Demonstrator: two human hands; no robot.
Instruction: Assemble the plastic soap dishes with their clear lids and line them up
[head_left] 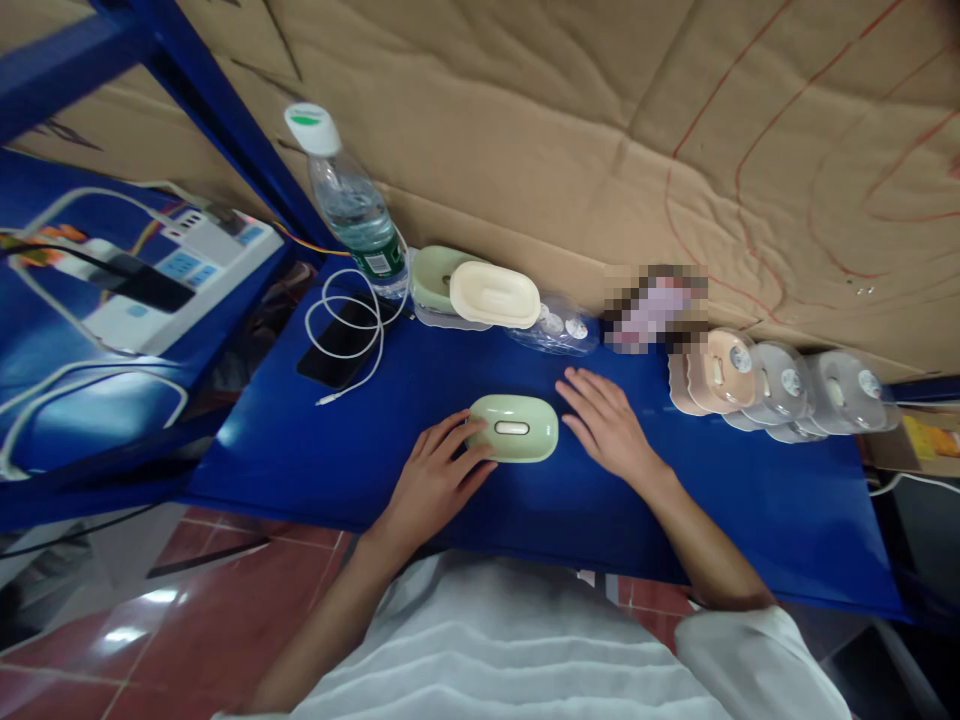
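A light green oval dish (pixel 529 412) with a pale slot-shaped piece in its middle lies on the blue table. My left hand (pixel 435 475) has its fingers and thumb around the left end of this dish, with the fingertips on its rim and top. Just off the right end, my right hand (pixel 607 425) is open, its fingers stretched out and touching nothing but perhaps the tabletop. Behind the dish, a cream oval tray (pixel 495 293) rests partly on another green oval dish (pixel 433 270). Clear plastic covers (pixel 562 328) lie beside them.
A water bottle (pixel 356 215), a black phone (pixel 330 345) and a coiled white cable (pixel 381 345) are at the back left. Lidded boxes, one peach (pixel 727 375) and some grey (pixel 847 390), line the right. Cardboard (pixel 525 130) stands behind; a power strip (pixel 184 275) lies left.
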